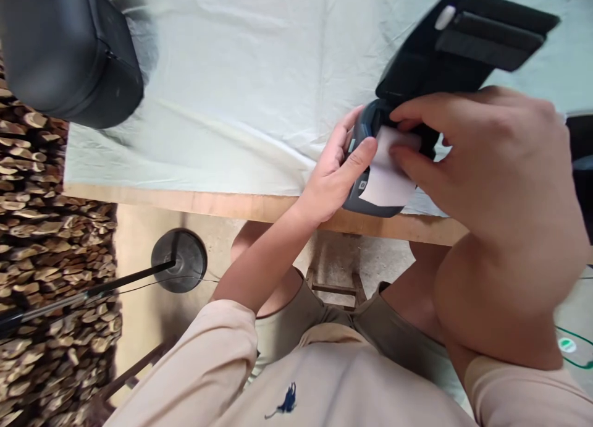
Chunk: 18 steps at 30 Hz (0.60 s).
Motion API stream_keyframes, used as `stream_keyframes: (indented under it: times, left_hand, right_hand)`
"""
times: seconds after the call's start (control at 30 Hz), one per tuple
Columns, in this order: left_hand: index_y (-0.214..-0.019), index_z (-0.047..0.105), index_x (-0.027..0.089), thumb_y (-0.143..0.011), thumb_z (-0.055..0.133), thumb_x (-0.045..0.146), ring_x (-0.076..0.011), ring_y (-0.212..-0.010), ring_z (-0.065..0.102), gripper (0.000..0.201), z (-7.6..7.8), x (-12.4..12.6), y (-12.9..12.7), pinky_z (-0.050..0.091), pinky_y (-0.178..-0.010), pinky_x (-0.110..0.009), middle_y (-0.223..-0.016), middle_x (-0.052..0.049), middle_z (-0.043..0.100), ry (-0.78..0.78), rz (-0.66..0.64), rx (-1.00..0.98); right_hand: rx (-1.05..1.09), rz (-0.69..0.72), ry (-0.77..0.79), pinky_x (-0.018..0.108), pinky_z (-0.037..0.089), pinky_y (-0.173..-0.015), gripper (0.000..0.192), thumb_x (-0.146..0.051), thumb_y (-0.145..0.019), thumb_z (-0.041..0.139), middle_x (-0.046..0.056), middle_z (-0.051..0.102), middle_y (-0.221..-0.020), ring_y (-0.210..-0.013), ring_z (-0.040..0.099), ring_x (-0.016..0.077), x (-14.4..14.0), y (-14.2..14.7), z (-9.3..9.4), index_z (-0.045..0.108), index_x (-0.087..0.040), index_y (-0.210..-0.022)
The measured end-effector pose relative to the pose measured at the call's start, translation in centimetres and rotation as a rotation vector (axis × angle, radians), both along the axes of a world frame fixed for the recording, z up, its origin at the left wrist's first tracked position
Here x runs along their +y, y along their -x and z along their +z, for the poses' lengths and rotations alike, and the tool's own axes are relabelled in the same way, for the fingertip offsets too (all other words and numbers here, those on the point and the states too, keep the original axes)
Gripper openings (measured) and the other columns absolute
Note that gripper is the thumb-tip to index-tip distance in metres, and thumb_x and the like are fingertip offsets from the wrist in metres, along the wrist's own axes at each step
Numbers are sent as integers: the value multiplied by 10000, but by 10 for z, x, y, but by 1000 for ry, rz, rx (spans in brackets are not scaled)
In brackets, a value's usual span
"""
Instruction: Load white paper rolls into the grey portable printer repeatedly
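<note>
A small dark grey label printer (373,208) rests at the table's front edge, its black lid (440,62) swung up and back. My left hand (330,181) grips the printer's left side, thumb over the rim and fingers around the outside. White paper (388,178) lies in the opening and spreads over the printer's front. My right hand (500,155) reaches in from the right and pinches the paper between thumb and finger. The inside of the compartment is partly hidden by that hand.
A black zippered case (74,56) stands on the white cloth (241,75) at the upper left. The wooden table edge (222,206) runs in front of me. A round black stand base (179,260) is on the floor. A dark object (581,139) sits at the right.
</note>
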<state>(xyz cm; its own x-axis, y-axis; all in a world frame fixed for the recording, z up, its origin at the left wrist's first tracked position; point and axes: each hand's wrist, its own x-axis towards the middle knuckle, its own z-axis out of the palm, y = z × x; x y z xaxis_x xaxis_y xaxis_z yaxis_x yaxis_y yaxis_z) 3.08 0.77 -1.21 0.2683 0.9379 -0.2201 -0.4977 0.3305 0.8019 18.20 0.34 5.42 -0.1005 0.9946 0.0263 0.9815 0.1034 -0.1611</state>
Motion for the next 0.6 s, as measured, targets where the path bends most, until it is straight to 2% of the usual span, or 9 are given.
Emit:
stream_keyframes:
  times: [0.17, 0.27, 0.37, 0.4, 0.47, 0.53, 0.6]
  left_hand:
    - [-1363, 532, 344, -926, 561, 177, -196, -1501, 383, 469, 11, -4, 0, 318, -1269, -371, -1354, 30, 638, 66, 27, -25]
    - [-1276, 595, 331, -929, 563, 177, -180, -1498, 388, 382, 12, -5, 0, 329, -1265, -355, -1307, 51, 658, 95, 24, -30]
    - [-1179, 645, 303, -929, 599, 212, -183, -1490, 400, 270, 12, -5, 1, 320, -1274, -345, -1262, 63, 669, 100, 22, -49]
    - [-1153, 655, 291, -934, 602, 231, -192, -1485, 410, 234, 13, -5, 1, 315, -1277, -348, -1251, 60, 670, 91, 15, -49]
    - [-1122, 666, 262, -952, 582, 270, -218, -1467, 437, 190, 15, -6, 2, 318, -1277, -369, -1229, 40, 674, 69, -1, -44]
    - [-1107, 673, 245, -967, 557, 285, -241, -1438, 475, 187, 17, -6, 3, 345, -1259, -402, -1192, 26, 687, 79, -14, -57]
    - [-1094, 673, 240, -969, 551, 267, -241, -1412, 505, 177, 18, -6, 3, 372, -1234, -414, -1131, 33, 701, 104, -12, -84]
  right_hand:
    - [-113, -1, 139, 320, 364, -633, 426, -439, -849, 598, 23, 684, -939, -866, 642, 252, -2, 2, 3, 565, -367, -1268]
    - [-114, -25, 171, 354, 412, -636, 412, -398, -827, 612, 22, 686, -911, -816, 636, 267, -1, 4, 1, 561, -355, -1234]
    - [-67, -76, 133, 422, 496, -724, 403, -393, -803, 614, 23, 693, -992, -898, 658, 290, -1, 4, 0, 563, -335, -1199]
    - [-22, -72, 113, 431, 509, -761, 402, -382, -785, 626, 15, 692, -1014, -899, 660, 272, -2, 3, 0, 566, -326, -1179]
    - [130, -28, 66, 403, 517, -800, 404, -352, -737, 675, -10, 686, -973, -782, 633, 182, -4, -2, -1, 575, -306, -1125]
    - [308, 3, 37, 334, 505, -739, 399, -334, -711, 719, -34, 662, -872, -617, 525, 88, -8, -7, -1, 578, -302, -1083]
    - [429, 5, 11, 288, 454, -611, 399, -344, -740, 715, -27, 653, -872, -563, 459, 68, -15, -11, -2, 569, -323, -1110]
